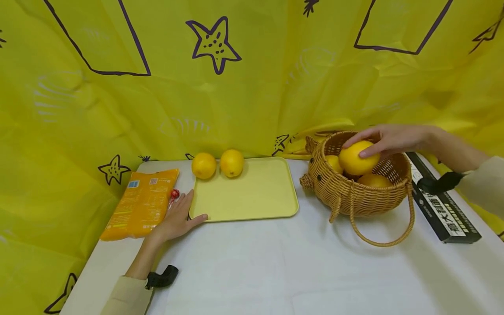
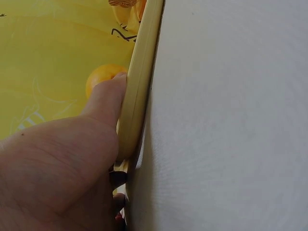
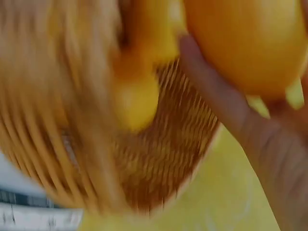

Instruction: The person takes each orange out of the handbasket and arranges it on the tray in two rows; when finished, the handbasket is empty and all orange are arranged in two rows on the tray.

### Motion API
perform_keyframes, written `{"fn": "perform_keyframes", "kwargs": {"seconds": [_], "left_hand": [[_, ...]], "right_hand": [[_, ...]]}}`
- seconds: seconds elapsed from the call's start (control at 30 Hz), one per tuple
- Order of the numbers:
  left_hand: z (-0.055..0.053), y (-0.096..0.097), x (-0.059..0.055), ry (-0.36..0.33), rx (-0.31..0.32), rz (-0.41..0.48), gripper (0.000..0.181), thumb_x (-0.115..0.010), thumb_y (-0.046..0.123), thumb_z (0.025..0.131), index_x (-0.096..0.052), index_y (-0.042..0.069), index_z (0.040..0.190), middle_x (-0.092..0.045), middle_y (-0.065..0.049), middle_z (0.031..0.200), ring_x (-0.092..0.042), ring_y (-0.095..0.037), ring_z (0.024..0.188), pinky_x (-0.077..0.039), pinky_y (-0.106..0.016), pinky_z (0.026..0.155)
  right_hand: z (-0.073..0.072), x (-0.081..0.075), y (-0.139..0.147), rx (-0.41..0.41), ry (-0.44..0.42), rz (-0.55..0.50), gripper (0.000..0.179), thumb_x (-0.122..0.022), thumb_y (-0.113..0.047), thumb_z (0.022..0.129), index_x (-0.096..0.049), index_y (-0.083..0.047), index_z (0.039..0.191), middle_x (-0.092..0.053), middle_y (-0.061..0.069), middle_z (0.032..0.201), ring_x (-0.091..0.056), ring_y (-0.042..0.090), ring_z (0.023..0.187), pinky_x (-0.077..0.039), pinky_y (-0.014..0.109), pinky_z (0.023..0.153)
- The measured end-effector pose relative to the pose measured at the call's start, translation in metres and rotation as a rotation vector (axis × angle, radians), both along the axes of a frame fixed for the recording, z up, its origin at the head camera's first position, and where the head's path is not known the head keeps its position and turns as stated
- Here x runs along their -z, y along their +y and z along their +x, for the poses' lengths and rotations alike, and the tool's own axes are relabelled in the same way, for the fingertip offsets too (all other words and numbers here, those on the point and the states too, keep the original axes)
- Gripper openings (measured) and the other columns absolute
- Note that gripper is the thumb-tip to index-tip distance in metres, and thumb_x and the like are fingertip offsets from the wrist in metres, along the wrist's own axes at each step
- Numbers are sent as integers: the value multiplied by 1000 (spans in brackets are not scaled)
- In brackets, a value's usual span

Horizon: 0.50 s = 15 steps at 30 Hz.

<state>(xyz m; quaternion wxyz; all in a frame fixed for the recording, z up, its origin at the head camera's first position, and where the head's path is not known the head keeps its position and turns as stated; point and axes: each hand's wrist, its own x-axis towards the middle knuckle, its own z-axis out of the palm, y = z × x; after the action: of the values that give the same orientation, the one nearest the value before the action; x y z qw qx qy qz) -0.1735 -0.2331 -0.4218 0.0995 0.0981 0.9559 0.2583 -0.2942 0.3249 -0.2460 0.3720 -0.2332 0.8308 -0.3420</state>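
My right hand (image 1: 397,140) grips an orange (image 1: 356,159) at the mouth of a pig-shaped wicker basket (image 1: 334,192). Below and beside it, more oranges lie in the basket, one (image 1: 376,180) near the front rim. The right wrist view is blurred; in it the held orange (image 3: 245,43) fills the top right. My left hand (image 1: 177,218) rests at the near left corner of a yellow tray (image 1: 248,192), fingers straight along its side, thumb (image 2: 108,98) over the rim. Two oranges (image 1: 204,165) (image 1: 232,163) sit side by side at the tray's far left corner.
An orange packet (image 1: 143,205) lies left of the tray, with a red-wrapped lollipop (image 1: 174,194) between them. Right of the basket is a long black and white box (image 1: 445,210). The basket's handle (image 1: 382,243) hangs toward the front. A yellow patterned cloth (image 1: 252,100) rises behind the table.
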Motion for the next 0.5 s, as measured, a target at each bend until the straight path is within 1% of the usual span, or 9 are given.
{"fn": "perform_keyframes", "kwargs": {"seconds": [0.03, 0.1, 0.13, 0.2, 0.27, 0.33, 0.4, 0.5], "left_hand": [[0, 0, 0, -2, 1, 2, 99, -56, 55, 92, -7, -6, 153, -8, -27, 161, -3, -48, 148, -5, -63, 119], [1, 1, 0, 2, 4, -1, 99, -56, 55, 92, -8, -6, 153, -9, -28, 161, -4, -49, 148, -5, -64, 119], [2, 1, 0, 1, 4, -4, 99, -55, 55, 92, -7, -6, 153, -9, -28, 161, -4, -49, 148, -5, -64, 119], [3, 1, 0, 1, 5, -4, 98, -55, 54, 93, -7, -7, 153, -9, -29, 160, -4, -50, 147, -4, -65, 118], [3, 0, 0, 5, 6, -4, 98, -55, 54, 93, -8, -7, 153, -9, -29, 160, -4, -51, 147, -5, -65, 118], [3, 0, -1, 2, 4, -1, 98, -55, 54, 93, -7, -7, 153, -9, -28, 160, -4, -50, 147, -4, -65, 118], [2, 1, -1, 2, 3, 0, 99, -56, 54, 92, -7, -6, 153, -9, -28, 161, -4, -49, 148, -4, -64, 118], [1, 2, -2, -2, 2, 4, 99, -56, 54, 92, -7, -6, 153, -8, -27, 161, -3, -49, 148, -4, -63, 119]], "right_hand": [[7, 1, -5, 43, 109, 10, 43, -54, -16, 99, -49, -17, 142, -54, -4, 129, -58, 10, 103, -56, 29, 84], [20, 3, -16, 116, 277, 34, 44, -60, -22, 96, -53, -20, 140, -52, -5, 135, -53, 10, 107, -52, 27, 83], [25, 5, -20, 150, 335, 44, 44, -61, -24, 95, -54, -22, 139, -51, -4, 139, -50, 10, 109, -49, 28, 82], [32, 6, -26, 206, 390, 50, 44, -62, -27, 95, -55, -26, 138, -49, -1, 143, -48, 12, 110, -47, 31, 80], [37, 8, -28, 247, 388, 32, 43, -60, -27, 96, -54, -25, 139, -48, 3, 144, -49, 13, 109, -48, 32, 79], [41, 9, -29, 301, 366, -14, 43, -57, -27, 98, -52, -23, 141, -48, 2, 142, -53, 14, 104, -54, 35, 76], [45, 11, -31, 363, 330, -91, 45, -55, -26, 99, -49, -23, 143, -47, -1, 138, -60, 12, 98, -59, 37, 72], [53, 12, -42, 458, 279, -253, 46, -53, -25, 100, -45, -28, 146, -46, -6, 132, -67, 14, 90, -61, 43, 67]]}}
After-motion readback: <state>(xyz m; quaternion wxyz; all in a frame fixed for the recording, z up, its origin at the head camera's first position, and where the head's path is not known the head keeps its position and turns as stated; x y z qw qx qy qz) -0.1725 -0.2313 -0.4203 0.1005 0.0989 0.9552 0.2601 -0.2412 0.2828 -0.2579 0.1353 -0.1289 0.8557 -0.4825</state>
